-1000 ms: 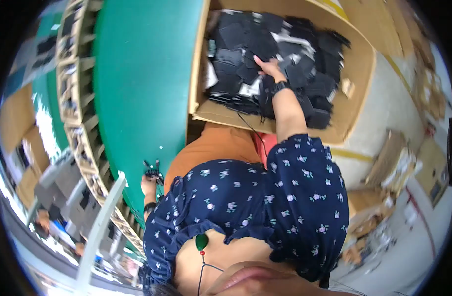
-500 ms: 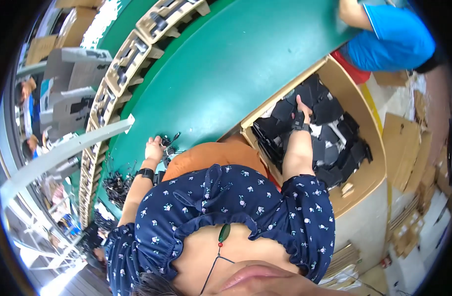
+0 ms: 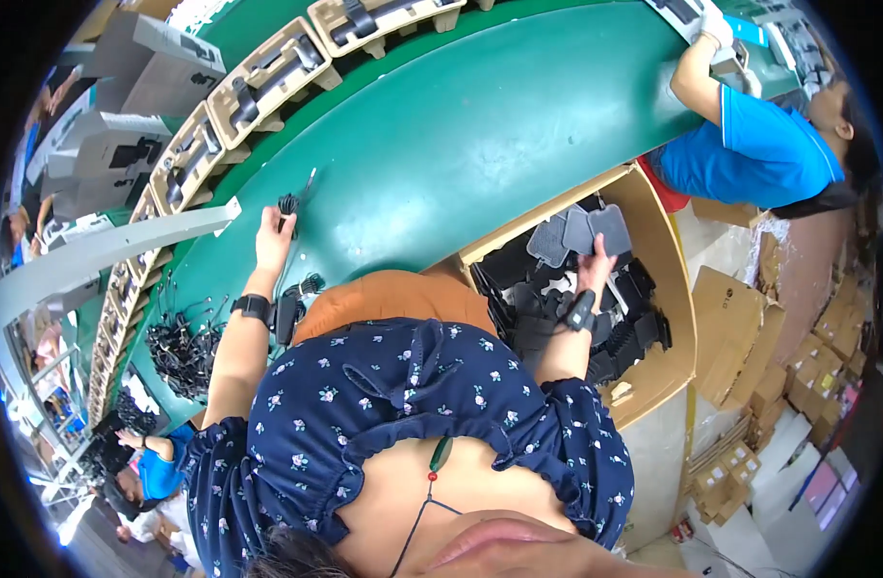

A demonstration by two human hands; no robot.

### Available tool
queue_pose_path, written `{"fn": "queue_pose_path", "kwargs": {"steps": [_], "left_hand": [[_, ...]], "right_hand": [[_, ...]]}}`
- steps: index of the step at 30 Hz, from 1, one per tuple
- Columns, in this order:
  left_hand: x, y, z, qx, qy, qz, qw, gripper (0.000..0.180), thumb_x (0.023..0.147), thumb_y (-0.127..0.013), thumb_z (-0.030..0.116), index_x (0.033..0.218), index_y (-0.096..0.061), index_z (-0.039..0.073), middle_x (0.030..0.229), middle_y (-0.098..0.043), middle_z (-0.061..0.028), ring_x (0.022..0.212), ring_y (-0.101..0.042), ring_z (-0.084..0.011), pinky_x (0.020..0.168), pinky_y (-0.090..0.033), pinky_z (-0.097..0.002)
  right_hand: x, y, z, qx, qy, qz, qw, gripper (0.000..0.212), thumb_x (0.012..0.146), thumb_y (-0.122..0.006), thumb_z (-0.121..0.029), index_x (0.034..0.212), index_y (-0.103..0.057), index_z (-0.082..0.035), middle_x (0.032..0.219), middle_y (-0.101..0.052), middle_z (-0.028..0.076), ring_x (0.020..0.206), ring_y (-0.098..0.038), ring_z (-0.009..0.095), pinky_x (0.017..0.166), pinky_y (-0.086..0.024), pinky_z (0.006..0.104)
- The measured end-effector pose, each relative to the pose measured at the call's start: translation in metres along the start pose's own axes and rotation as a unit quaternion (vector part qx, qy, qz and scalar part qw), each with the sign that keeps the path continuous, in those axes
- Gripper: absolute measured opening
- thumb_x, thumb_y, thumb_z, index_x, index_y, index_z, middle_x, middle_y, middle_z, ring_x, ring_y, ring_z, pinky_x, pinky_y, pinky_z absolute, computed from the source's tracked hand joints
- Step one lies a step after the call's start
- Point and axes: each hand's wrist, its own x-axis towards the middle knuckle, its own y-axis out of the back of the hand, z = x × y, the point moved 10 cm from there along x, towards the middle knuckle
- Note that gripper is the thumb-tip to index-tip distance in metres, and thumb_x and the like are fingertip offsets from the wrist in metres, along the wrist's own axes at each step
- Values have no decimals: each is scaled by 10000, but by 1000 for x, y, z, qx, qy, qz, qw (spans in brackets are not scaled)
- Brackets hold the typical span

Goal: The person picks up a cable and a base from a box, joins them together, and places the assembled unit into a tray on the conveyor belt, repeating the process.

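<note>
Over the green table, my left hand (image 3: 271, 241) is closed on a small coiled black cable (image 3: 287, 203), its thin end pointing away from me. Beside my left wrist lies another coiled black cable (image 3: 311, 284), next to a black block (image 3: 285, 318) that looks like a power adapter. My right hand (image 3: 596, 268) is inside the large cardboard box (image 3: 675, 289) at my right, closed on a flat dark grey pad (image 3: 611, 231) with rounded corners. A second such pad (image 3: 547, 241) lies just left of it. Many black flat pieces fill the box around my hand.
A tangled heap of black cables (image 3: 183, 354) lies at the table's left. Moulded trays (image 3: 270, 79) with black parts line a conveyor beyond the table. A pale metal bar (image 3: 124, 241) crosses at left. A co-worker in blue (image 3: 774, 149) works at the far right. Cartons (image 3: 735, 332) stand right.
My left hand has moved farther out over the table with the coiled cable. My right hand has raised a grey pad from the box's contents. The trays have shifted in view.
</note>
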Motion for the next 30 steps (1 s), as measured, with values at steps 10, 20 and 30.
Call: {"fn": "queue_pose_path", "kwargs": {"steps": [10, 20, 30], "left_hand": [[-4, -25, -7, -225, 36, -26, 973, 237, 800, -618, 99, 910, -423, 19, 758, -537, -41, 665, -505, -98, 600, -424, -238], [-40, -19, -6, -288, 66, -34, 955, 202, 822, -569, 27, 944, -408, 41, 695, -523, -34, 568, -496, -92, 509, -389, -211], [-72, 9, -12, -324, 79, 21, 943, 176, 823, -555, 2, 907, -409, 52, 676, -494, -10, 573, -470, -78, 511, -360, -208]], "right_hand": [[-93, -138, -147, -47, 180, -217, 958, 454, 812, -608, -135, 1212, -409, -50, 1161, -496, 91, 1034, -497, 234, 832, -428, 408], [-122, -318, 37, -353, 48, -421, 834, 348, 779, -647, -152, 1089, -530, -46, 1075, -548, 54, 936, -537, 151, 771, -440, 282], [-123, -354, 6, -491, 170, -413, 748, 285, 793, -610, -142, 1049, -566, -25, 716, -599, 47, 557, -573, 132, 568, -468, 249]]}}
